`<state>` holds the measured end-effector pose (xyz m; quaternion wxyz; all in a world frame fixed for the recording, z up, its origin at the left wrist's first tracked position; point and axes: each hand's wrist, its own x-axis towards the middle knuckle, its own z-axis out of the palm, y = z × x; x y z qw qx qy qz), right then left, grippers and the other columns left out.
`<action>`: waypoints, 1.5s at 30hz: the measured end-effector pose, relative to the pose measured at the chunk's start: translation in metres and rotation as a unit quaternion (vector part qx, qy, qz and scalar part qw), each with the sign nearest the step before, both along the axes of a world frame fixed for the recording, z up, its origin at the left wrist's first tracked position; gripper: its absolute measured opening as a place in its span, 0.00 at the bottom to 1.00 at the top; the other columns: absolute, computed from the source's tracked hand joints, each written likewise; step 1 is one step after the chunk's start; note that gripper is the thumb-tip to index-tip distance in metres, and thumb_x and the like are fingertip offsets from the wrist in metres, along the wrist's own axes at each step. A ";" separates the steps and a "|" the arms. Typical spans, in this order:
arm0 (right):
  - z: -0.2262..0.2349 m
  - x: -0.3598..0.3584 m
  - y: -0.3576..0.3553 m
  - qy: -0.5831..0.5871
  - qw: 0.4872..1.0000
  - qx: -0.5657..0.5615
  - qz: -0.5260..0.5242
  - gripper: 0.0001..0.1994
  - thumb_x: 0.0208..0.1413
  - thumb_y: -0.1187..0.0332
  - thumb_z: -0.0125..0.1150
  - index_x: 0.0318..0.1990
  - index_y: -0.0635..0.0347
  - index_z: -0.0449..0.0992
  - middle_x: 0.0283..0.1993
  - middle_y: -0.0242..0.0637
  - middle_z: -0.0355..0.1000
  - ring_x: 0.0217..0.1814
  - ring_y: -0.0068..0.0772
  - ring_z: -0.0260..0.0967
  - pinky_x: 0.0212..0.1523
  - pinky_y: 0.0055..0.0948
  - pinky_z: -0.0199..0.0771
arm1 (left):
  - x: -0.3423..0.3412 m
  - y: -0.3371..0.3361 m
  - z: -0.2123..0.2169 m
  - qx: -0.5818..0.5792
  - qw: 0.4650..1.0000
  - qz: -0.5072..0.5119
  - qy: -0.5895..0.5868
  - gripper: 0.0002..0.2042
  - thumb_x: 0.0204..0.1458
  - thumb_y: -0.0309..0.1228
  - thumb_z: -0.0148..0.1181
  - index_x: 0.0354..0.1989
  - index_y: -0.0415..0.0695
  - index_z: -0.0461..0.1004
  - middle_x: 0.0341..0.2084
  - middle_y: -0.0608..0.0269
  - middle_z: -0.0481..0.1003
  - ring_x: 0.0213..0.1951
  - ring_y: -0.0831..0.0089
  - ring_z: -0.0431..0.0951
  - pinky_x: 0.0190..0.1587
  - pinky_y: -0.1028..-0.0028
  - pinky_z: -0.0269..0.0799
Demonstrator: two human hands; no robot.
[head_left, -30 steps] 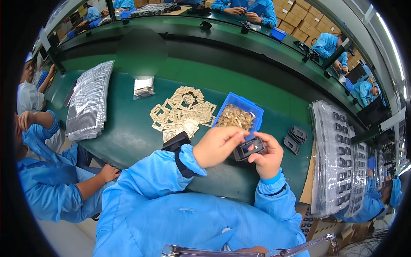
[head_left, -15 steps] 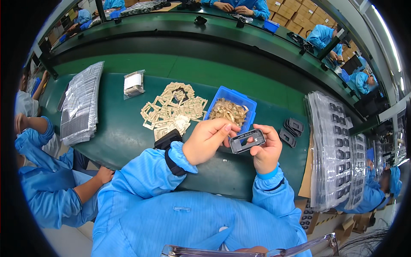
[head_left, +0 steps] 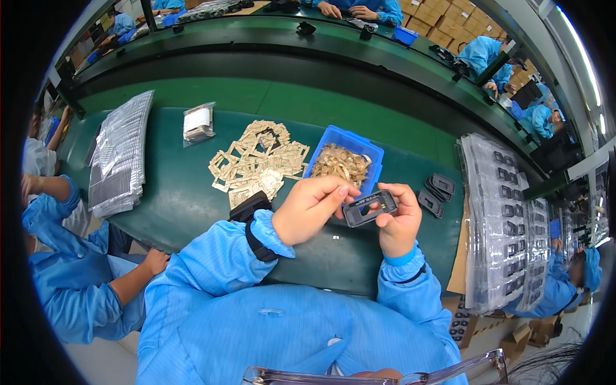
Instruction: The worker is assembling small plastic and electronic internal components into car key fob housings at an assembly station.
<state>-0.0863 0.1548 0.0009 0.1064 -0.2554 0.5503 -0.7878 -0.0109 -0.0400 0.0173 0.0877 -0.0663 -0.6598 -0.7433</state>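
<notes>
My right hand (head_left: 399,221) holds a small black rectangular frame part (head_left: 370,208) over the green table (head_left: 179,199). My left hand (head_left: 311,206) pinches the part's left end, thumb and fingertips pressed to its edge. Just beyond the hands stands a blue bin (head_left: 350,157) filled with gold-coloured pieces. Both forearms wear blue sleeves, and a black band sits on my left wrist.
A heap of gold-coloured cut-out frames (head_left: 256,160) lies left of the bin. Loose black parts (head_left: 436,192) lie to the right, beside stacked clear trays of black parts (head_left: 507,224). A silver stack (head_left: 119,154) sits far left. Other people in blue work around.
My left hand's fingers slid along the black part to its left end. Both hands stayed over the same spot near the blue bin.
</notes>
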 end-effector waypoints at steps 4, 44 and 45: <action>-0.007 -0.004 -0.003 0.056 0.998 0.019 -0.010 0.38 0.36 0.59 0.86 0.55 0.64 0.72 0.48 0.33 0.75 0.47 0.25 0.74 0.51 0.24 0.76 | 0.000 0.004 0.000 -0.084 0.995 0.049 0.029 0.07 0.58 0.23 0.64 0.44 0.38 0.80 0.29 0.69 0.78 0.28 0.87 0.74 0.29 0.84 0.70; 0.034 -0.031 0.081 0.344 0.768 0.540 -0.012 0.26 0.41 0.79 0.73 0.52 0.63 0.77 0.50 0.47 0.77 0.56 0.53 0.72 0.58 0.42 0.73 | 0.013 0.020 -0.001 -0.200 0.950 0.039 0.237 0.09 0.56 0.19 0.59 0.45 0.39 0.79 0.47 0.56 0.79 0.45 0.67 0.80 0.40 0.73 0.76; 0.037 -0.036 0.076 0.342 0.771 0.538 -0.015 0.25 0.41 0.79 0.73 0.51 0.63 0.77 0.49 0.47 0.77 0.55 0.53 0.72 0.57 0.42 0.73 | 0.014 0.020 -0.001 -0.203 0.949 0.036 0.238 0.09 0.56 0.20 0.59 0.44 0.39 0.79 0.47 0.57 0.79 0.45 0.67 0.80 0.40 0.73 0.76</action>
